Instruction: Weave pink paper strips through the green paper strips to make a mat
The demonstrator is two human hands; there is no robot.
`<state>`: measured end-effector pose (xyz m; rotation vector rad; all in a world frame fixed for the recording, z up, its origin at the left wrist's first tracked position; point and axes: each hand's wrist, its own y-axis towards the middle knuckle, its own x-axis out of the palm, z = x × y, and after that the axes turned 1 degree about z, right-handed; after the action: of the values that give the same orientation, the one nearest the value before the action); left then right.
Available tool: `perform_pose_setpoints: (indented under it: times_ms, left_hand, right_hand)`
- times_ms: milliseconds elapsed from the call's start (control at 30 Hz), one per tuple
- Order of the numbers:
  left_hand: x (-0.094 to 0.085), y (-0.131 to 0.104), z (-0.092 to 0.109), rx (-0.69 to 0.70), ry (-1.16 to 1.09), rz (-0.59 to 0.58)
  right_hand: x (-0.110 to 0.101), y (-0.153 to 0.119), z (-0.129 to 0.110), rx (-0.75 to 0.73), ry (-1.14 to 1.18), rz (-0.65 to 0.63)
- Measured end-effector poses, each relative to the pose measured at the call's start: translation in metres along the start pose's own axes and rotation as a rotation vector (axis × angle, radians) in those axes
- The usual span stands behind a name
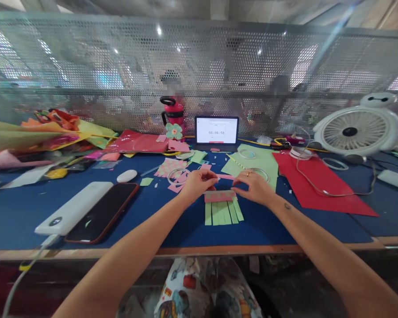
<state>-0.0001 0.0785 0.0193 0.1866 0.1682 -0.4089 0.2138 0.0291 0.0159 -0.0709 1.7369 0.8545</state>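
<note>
A narrow pink paper strip (225, 176) stretches between my two hands above the blue mat. My left hand (199, 184) pinches its left end with thumb and fingers. At the other end, my right hand (254, 186), with a ring on one finger, has its fingertips closed on the strip. Just below them lies a green paper fringe (221, 214), cut into several strips, with a pink band (220, 196) along its top edge. Rolls of tape (178, 176) and pink paper scraps (169, 167) lie beside my left hand. A green sheet (268, 164) extends behind my right hand.
A phone (102, 214) and white power bank (74, 207) lie at left. A tablet (216, 130) showing a timer and a red bottle (175, 115) stand at the back. Red sheets (325, 190), a cable and a white fan (354, 130) occupy the right. Coloured paper piles up far left.
</note>
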Motion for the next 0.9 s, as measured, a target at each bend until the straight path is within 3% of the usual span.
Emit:
perform_pose_setpoints:
  times_ms: [133, 300, 433, 700, 900]
  left_hand:
    - [0.000, -0.001, 0.002, 0.014, 0.014, -0.030]
    - [-0.001, -0.001, 0.006, 0.016, -0.017, -0.031]
    - [-0.002, 0.002, 0.002, 0.016, -0.028, -0.015]
    - [-0.005, 0.007, -0.005, 0.013, -0.042, 0.002]
    - [-0.006, 0.008, -0.005, -0.025, -0.035, -0.021]
  right_hand:
    - [0.006, 0.001, -0.016, -0.061, 0.092, -0.095]
    - [0.009, 0.002, -0.029, -0.007, 0.057, -0.194]
    - [0.010, 0.002, -0.032, 0.019, -0.012, -0.207]
    - [0.008, 0.005, -0.038, -0.067, -0.258, -0.286]
    - [0.006, 0.003, -0.039, -0.066, -0.226, -0.234]
